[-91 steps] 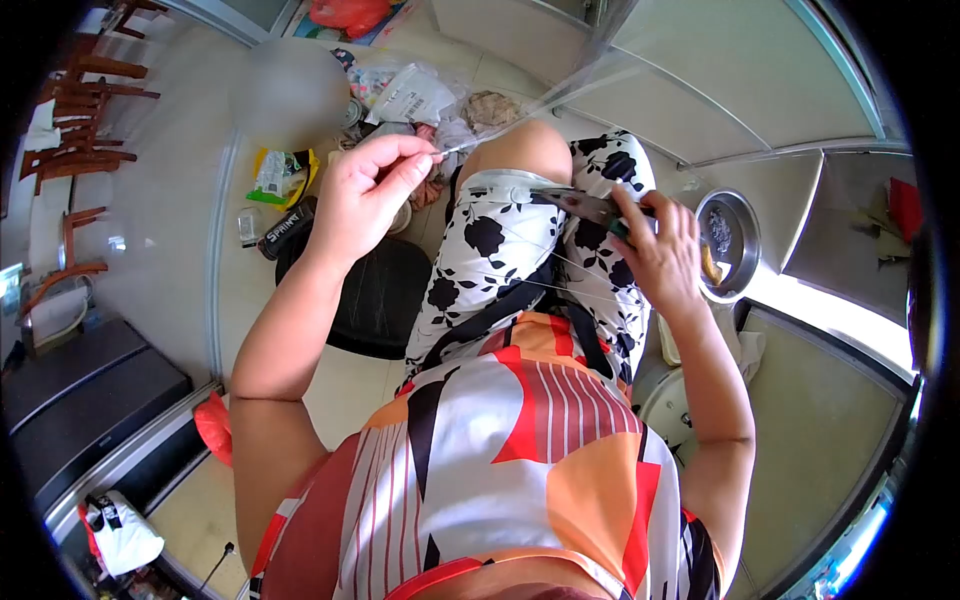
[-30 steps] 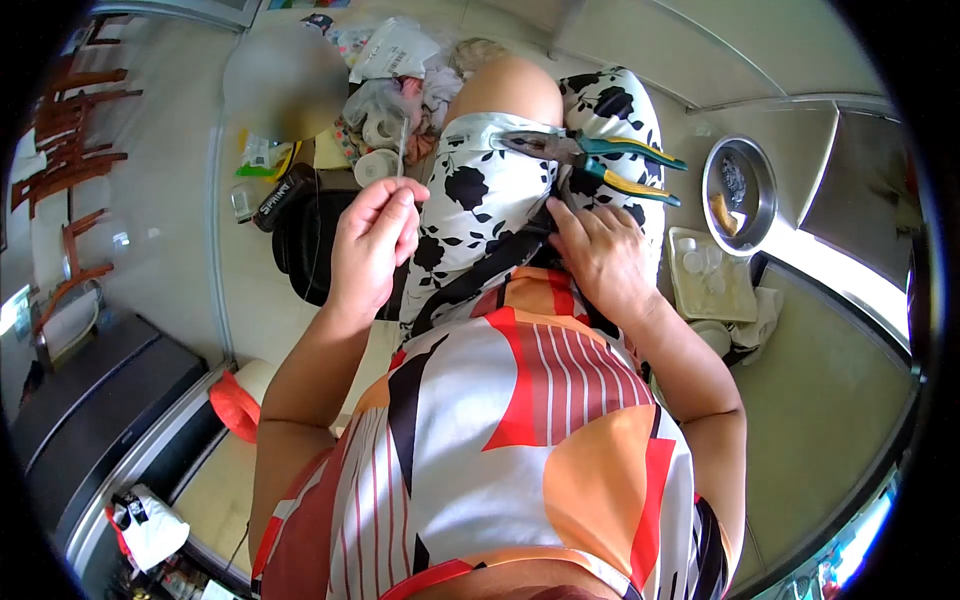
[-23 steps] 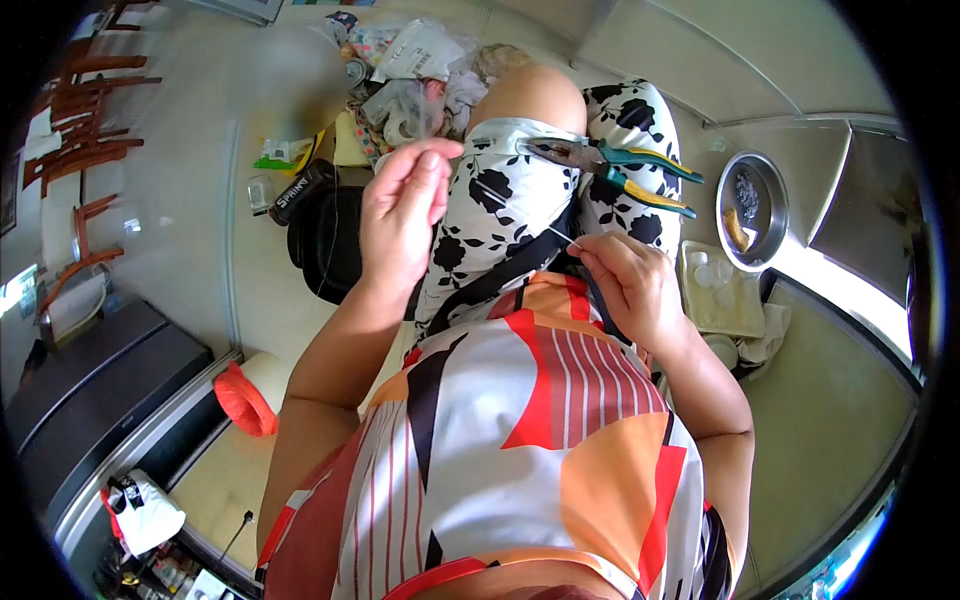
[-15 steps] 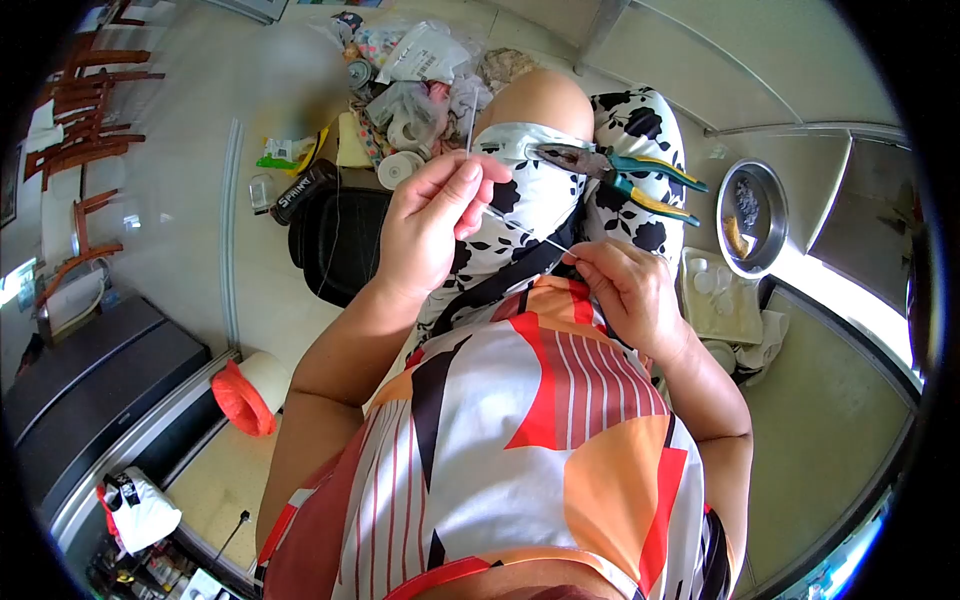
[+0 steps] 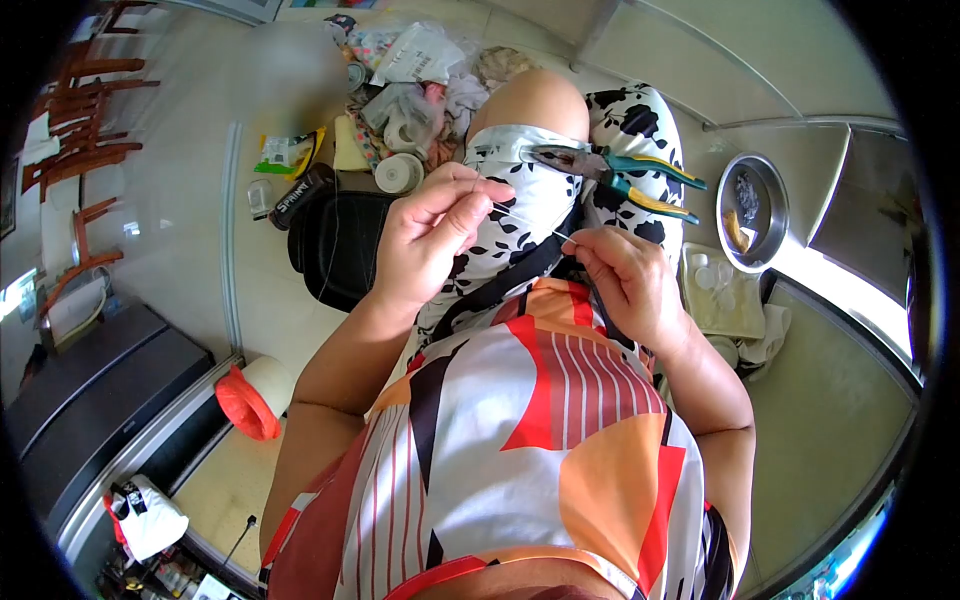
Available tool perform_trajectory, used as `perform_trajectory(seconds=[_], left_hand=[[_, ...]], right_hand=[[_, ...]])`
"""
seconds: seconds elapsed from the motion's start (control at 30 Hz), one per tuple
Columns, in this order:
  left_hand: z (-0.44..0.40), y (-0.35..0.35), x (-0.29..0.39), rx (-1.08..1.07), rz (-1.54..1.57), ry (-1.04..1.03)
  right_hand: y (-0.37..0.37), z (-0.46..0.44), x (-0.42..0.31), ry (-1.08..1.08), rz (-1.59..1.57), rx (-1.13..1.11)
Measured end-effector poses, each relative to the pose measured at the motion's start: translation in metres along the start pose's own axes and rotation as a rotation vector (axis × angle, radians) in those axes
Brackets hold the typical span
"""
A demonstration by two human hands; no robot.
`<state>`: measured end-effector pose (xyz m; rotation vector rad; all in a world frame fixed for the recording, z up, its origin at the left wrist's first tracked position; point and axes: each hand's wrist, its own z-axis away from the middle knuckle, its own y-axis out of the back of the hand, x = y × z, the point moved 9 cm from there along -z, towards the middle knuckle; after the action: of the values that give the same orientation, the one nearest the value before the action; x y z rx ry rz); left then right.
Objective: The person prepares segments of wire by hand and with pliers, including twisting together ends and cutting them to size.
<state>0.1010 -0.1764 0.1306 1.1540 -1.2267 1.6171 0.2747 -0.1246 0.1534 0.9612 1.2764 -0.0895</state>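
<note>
My left hand (image 5: 432, 238) is closed in a pinch over my lap, thumb against forefinger. A thin white strand (image 5: 563, 237), wire or cord, runs from there toward my right hand (image 5: 628, 278). The fingertips of my right hand pinch its other visible part, a little lower and to the right. Whether the strand is wire or cord I cannot tell. Green-and-yellow-handled pliers (image 5: 622, 177) lie across my thighs on the black-and-white patterned cloth (image 5: 500, 150), jaws pointing left, just beyond my hands and touched by neither.
Plastic bags and rags (image 5: 415, 110) lie on the floor ahead, with a white roll (image 5: 399, 173) nearby. A black container (image 5: 340, 240) stands left of my knees. At right are a metal bowl (image 5: 752, 212) with scraps and a pale tray (image 5: 715, 310) holding small clear items.
My left hand has turned, its fingertips now pointing more to the right. The strand piece that stood up above it no longer shows. My right hand and the pliers are nearly unmoved.
</note>
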Motion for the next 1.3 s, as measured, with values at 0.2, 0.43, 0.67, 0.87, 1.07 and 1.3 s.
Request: perform_trajectory(seconds=[0.2, 0.43, 0.67, 0.87, 1.07, 1.3], left_hand=[[0.0, -0.004, 0.033, 0.033, -0.577, -0.396], [0.002, -0.015, 0.034, 0.054, -0.74, -0.459], [-0.002, -0.015, 0.019, 0.038, -0.663, -0.353], [-0.001, -0.017, 0.018, 0.042, -0.524, -0.334], [-0.003, -0.02, 0.02, 0.015, -0.696, -0.396], [-0.009, -0.024, 0.007, -0.094, -0.712, -0.221]], right_hand=[[0.006, -0.001, -0.002, -0.016, -0.021, 0.017], [0.0, -0.007, -0.01, 0.036, 0.087, 0.03], [-0.006, -0.019, -0.016, 0.05, 0.114, 0.07], [-0.001, -0.015, -0.015, 0.117, -0.123, 0.169], [-0.001, -0.015, -0.012, 0.07, 0.057, 0.144], [0.04, -0.011, -0.005, -0.024, -0.116, 0.423]])
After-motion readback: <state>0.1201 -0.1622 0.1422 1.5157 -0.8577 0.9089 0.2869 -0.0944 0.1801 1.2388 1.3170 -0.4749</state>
